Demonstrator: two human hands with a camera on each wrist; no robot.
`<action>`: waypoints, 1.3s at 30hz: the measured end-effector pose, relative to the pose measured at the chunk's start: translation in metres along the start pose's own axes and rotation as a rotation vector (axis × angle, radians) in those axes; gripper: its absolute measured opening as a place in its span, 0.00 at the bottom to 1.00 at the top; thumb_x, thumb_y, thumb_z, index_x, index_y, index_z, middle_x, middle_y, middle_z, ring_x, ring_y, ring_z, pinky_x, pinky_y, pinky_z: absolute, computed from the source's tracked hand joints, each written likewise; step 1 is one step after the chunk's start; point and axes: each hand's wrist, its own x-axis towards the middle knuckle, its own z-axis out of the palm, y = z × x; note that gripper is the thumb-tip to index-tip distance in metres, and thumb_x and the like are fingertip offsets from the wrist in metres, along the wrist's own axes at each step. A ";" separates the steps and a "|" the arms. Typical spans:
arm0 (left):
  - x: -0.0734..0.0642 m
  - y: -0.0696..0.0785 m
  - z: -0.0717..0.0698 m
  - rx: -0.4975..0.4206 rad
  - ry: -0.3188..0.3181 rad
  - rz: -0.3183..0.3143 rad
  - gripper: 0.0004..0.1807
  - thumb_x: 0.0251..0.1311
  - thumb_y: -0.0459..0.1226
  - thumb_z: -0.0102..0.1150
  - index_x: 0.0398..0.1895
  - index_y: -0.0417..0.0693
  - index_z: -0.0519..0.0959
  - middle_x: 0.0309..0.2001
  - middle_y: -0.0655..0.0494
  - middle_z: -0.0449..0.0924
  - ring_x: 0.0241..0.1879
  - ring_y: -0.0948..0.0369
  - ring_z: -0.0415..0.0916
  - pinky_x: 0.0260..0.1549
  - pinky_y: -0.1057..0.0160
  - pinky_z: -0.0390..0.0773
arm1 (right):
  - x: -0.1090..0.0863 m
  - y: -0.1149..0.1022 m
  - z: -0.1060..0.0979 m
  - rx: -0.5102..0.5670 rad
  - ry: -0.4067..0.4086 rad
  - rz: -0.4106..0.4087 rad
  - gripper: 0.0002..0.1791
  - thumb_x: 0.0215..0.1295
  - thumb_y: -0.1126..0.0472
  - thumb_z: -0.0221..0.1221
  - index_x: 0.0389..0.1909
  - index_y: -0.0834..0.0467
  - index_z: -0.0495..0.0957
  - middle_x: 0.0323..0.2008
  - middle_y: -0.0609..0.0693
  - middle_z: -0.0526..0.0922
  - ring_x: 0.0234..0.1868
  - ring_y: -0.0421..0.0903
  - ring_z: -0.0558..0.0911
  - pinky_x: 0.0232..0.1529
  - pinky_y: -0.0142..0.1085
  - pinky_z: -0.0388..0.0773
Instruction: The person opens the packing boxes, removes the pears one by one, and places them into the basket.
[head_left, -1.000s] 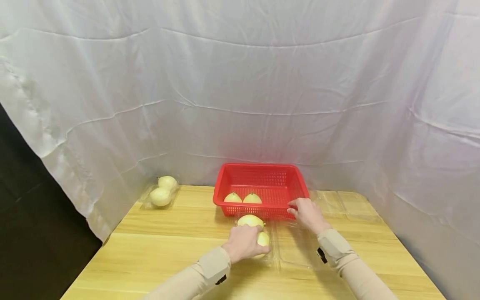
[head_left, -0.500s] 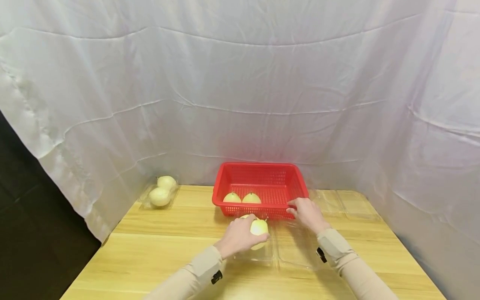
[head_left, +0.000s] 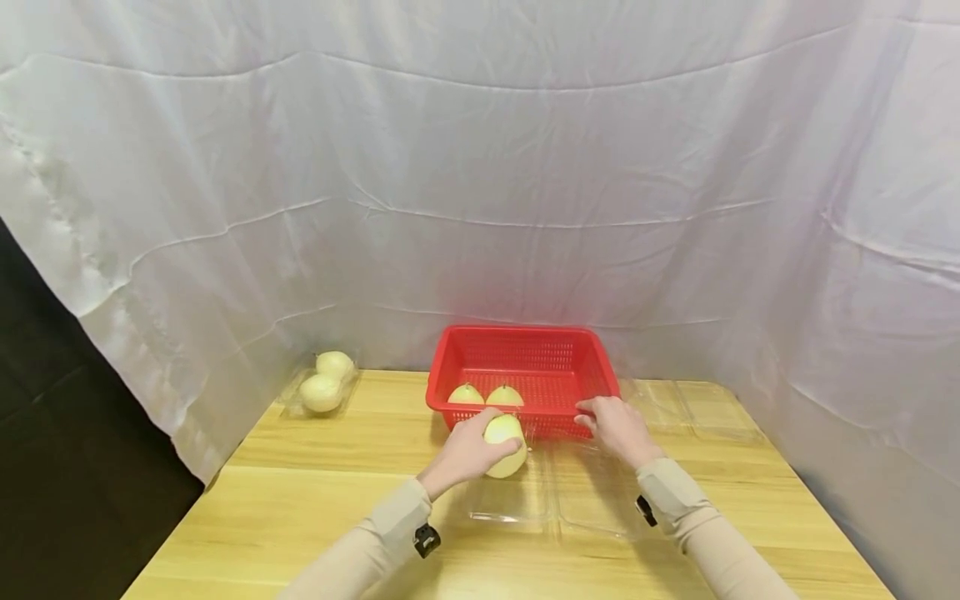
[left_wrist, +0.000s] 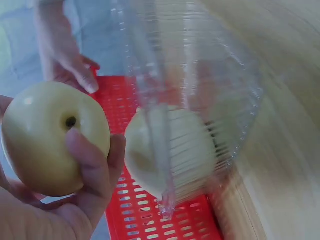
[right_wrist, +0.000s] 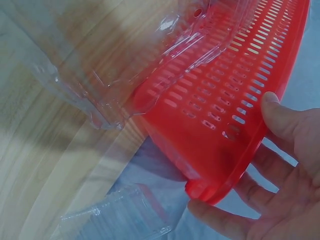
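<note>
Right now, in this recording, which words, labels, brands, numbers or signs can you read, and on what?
None can be read.
The red perforated plastic basket, clear plastic containers and pale yellow round pears show no lettering.
The small black wrist-worn devices appear too small to tell.

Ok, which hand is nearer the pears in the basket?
Left hand: it holds another pear just in front of those pears; the right hand grips the basket to their right.
</note>
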 end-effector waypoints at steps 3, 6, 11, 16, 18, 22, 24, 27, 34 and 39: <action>0.004 -0.002 -0.006 -0.173 -0.025 -0.061 0.30 0.55 0.52 0.65 0.60 0.52 0.74 0.45 0.48 0.80 0.35 0.59 0.79 0.24 0.53 0.82 | 0.000 0.001 0.001 0.003 0.001 0.001 0.16 0.64 0.57 0.63 0.49 0.60 0.84 0.45 0.57 0.87 0.46 0.58 0.85 0.43 0.57 0.80; 0.010 -0.007 -0.010 -0.331 -0.052 -0.114 0.28 0.58 0.49 0.63 0.60 0.51 0.72 0.46 0.45 0.78 0.34 0.56 0.80 0.23 0.42 0.82 | 0.001 0.001 0.001 0.006 -0.006 0.000 0.16 0.64 0.57 0.63 0.49 0.60 0.84 0.45 0.57 0.87 0.46 0.58 0.85 0.43 0.57 0.80; 0.018 -0.016 -0.014 -0.456 -0.083 -0.149 0.24 0.61 0.47 0.60 0.55 0.46 0.70 0.45 0.42 0.75 0.33 0.54 0.80 0.24 0.40 0.81 | 0.001 0.002 -0.001 0.004 -0.023 0.010 0.16 0.63 0.57 0.64 0.49 0.59 0.84 0.46 0.56 0.87 0.47 0.58 0.85 0.43 0.57 0.79; 0.022 -0.022 -0.017 -0.516 -0.074 -0.133 0.24 0.62 0.46 0.60 0.56 0.48 0.66 0.53 0.40 0.69 0.35 0.52 0.81 0.23 0.43 0.82 | 0.001 0.003 -0.004 -0.003 -0.025 0.006 0.16 0.62 0.56 0.64 0.48 0.58 0.85 0.45 0.56 0.87 0.47 0.58 0.85 0.43 0.57 0.79; 0.022 -0.024 -0.019 -0.553 -0.081 -0.099 0.25 0.64 0.45 0.59 0.62 0.56 0.65 0.60 0.41 0.64 0.37 0.51 0.81 0.23 0.43 0.82 | 0.002 0.004 -0.004 -0.004 -0.028 0.003 0.15 0.63 0.56 0.64 0.48 0.58 0.85 0.45 0.56 0.87 0.47 0.57 0.84 0.43 0.57 0.79; 0.022 -0.027 -0.026 -0.617 -0.101 -0.002 0.28 0.70 0.43 0.52 0.71 0.72 0.60 0.69 0.46 0.58 0.37 0.51 0.82 0.26 0.42 0.82 | 0.003 0.003 -0.003 -0.011 -0.031 -0.001 0.15 0.62 0.56 0.64 0.47 0.57 0.85 0.44 0.55 0.87 0.47 0.57 0.85 0.43 0.56 0.79; 0.023 -0.028 -0.030 -0.630 -0.098 0.032 0.27 0.72 0.44 0.50 0.71 0.72 0.62 0.70 0.48 0.59 0.37 0.52 0.82 0.27 0.43 0.83 | 0.003 0.002 -0.003 -0.013 -0.030 -0.002 0.14 0.62 0.56 0.64 0.47 0.57 0.85 0.44 0.54 0.87 0.46 0.57 0.85 0.42 0.56 0.79; 0.027 -0.028 -0.036 -0.654 -0.058 0.038 0.21 0.72 0.44 0.49 0.67 0.66 0.67 0.66 0.47 0.64 0.36 0.52 0.83 0.27 0.45 0.84 | 0.003 0.000 -0.005 -0.013 -0.029 -0.009 0.13 0.62 0.57 0.64 0.46 0.57 0.85 0.43 0.54 0.88 0.46 0.57 0.85 0.42 0.56 0.79; 0.047 -0.033 -0.054 -0.708 0.050 0.031 0.24 0.67 0.33 0.47 0.66 0.57 0.63 0.62 0.40 0.62 0.40 0.47 0.80 0.31 0.42 0.83 | 0.002 -0.002 -0.005 -0.012 -0.030 -0.011 0.13 0.62 0.57 0.64 0.46 0.57 0.85 0.43 0.55 0.88 0.46 0.57 0.85 0.42 0.57 0.79; 0.067 -0.039 -0.067 -0.447 0.203 0.057 0.25 0.66 0.37 0.54 0.65 0.64 0.68 0.61 0.44 0.66 0.48 0.50 0.75 0.41 0.42 0.81 | 0.002 -0.002 -0.006 -0.018 -0.027 -0.008 0.14 0.62 0.57 0.64 0.47 0.58 0.85 0.44 0.55 0.87 0.47 0.58 0.84 0.43 0.57 0.79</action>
